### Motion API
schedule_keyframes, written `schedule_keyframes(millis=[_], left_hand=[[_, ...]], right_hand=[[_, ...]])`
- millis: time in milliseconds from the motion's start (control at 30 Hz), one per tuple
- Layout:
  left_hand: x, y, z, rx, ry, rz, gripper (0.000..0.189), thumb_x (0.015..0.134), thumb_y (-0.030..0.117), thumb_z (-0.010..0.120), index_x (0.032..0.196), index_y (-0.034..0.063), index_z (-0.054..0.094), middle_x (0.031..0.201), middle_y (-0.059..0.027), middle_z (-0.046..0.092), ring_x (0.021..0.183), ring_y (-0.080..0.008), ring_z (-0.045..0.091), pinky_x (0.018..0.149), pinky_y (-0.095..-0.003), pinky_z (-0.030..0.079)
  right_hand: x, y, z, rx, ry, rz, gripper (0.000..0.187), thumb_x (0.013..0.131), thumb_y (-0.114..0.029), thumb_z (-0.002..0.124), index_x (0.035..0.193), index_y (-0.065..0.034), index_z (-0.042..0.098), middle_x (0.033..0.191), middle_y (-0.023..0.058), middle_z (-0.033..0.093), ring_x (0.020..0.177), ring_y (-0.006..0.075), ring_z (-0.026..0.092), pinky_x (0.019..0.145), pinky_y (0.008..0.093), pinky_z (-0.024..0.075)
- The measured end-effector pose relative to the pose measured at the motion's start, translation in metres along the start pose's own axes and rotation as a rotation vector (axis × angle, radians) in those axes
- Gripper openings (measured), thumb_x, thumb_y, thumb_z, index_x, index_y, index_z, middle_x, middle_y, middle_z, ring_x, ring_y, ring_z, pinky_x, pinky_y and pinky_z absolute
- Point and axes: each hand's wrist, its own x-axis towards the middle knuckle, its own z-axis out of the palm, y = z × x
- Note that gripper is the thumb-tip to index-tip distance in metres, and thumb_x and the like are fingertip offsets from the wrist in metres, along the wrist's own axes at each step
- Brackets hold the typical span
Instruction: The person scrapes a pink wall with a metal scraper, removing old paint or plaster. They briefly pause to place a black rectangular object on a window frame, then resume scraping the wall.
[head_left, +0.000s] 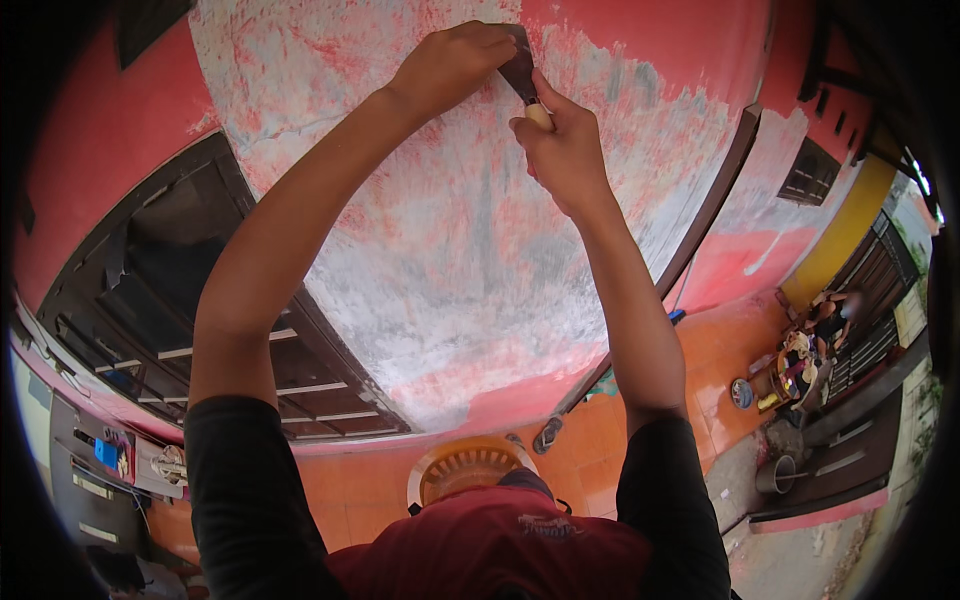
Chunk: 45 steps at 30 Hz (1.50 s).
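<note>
High on the wall, my right hand (568, 154) grips the pale handle of a paint scraper (519, 71), its wide dark blade pointing up. My left hand (450, 66) is at the blade's upper left, with fingertips pinching or pressing its edge; the far side of that grip is hidden. Behind both hands spreads the painted wall (465, 225). Much of its pink-red coat is worn to patchy white and grey, while solid pink remains at the top right and along the bottom.
Below my body is a slatted plastic chair (469, 457) on the orange tiled floor (330, 487). A sandal (548, 435) lies near the wall. A dark-framed window (172, 300) is at left. To the right, a person (829, 322) sits near a basin (742, 394) and a bucket (776, 475).
</note>
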Motion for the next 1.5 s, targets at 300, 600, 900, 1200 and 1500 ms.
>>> schedule_keyframes(millis=[300, 600, 900, 1200, 1500], left_hand=[[-0.001, 0.007, 0.001, 0.031, 0.019, -0.017, 0.035, 0.077, -0.003, 0.071, 0.109, 0.0098, 0.073, 0.113, -0.0024, 0.075, 0.103, -0.0245, 0.072, 0.082, -0.0339, 0.061], [0.022, 0.007, -0.016, -0.129, 0.078, 0.011, 0.011, 0.082, 0.005, 0.063, 0.091, 0.0054, 0.069, 0.107, -0.0135, 0.073, 0.095, -0.0324, 0.072, 0.079, -0.0415, 0.060], [0.041, 0.007, -0.025, -0.148, 0.025, -0.046, 0.009, 0.080, 0.004, 0.063, 0.088, 0.0045, 0.068, 0.097, -0.0108, 0.074, 0.089, -0.0324, 0.071, 0.075, -0.0413, 0.059], [0.047, -0.005, -0.019, -0.126, 0.027, -0.075, 0.010, 0.078, 0.004, 0.063, 0.086, 0.0050, 0.069, 0.093, -0.0109, 0.073, 0.086, -0.0313, 0.071, 0.074, -0.0416, 0.058], [0.065, -0.015, -0.026, -0.190, 0.056, -0.073, 0.006, 0.079, 0.003, 0.062, 0.083, 0.0053, 0.067, 0.085, -0.0106, 0.070, 0.084, -0.0310, 0.071, 0.073, -0.0417, 0.058]], right_hand=[[0.007, 0.024, 0.000, -0.129, 0.040, -0.152, 0.069, 0.092, -0.007, 0.064, 0.156, -0.0007, 0.041, 0.070, -0.0001, 0.056, 0.052, 0.0076, 0.048, 0.048, 0.0250, 0.0417], [0.009, -0.003, -0.009, 0.071, -0.018, -0.001, 0.073, 0.090, -0.002, 0.065, 0.158, -0.0003, 0.038, 0.071, 0.0006, 0.056, 0.051, 0.0072, 0.045, 0.045, 0.0252, 0.0391], [0.017, -0.015, -0.016, 0.046, -0.050, 0.021, 0.074, 0.087, -0.004, 0.062, 0.157, 0.0040, 0.038, 0.073, 0.0033, 0.058, 0.056, 0.0093, 0.051, 0.051, 0.0274, 0.0456], [0.028, -0.024, -0.020, 0.083, -0.068, 0.010, 0.076, 0.087, -0.004, 0.064, 0.157, 0.0038, 0.036, 0.074, 0.0025, 0.057, 0.054, 0.0089, 0.048, 0.048, 0.0261, 0.0405], [0.046, -0.033, -0.021, 0.165, -0.069, -0.032, 0.076, 0.088, -0.003, 0.066, 0.158, 0.0026, 0.036, 0.069, 0.0005, 0.054, 0.048, 0.0072, 0.042, 0.043, 0.0251, 0.0320]])
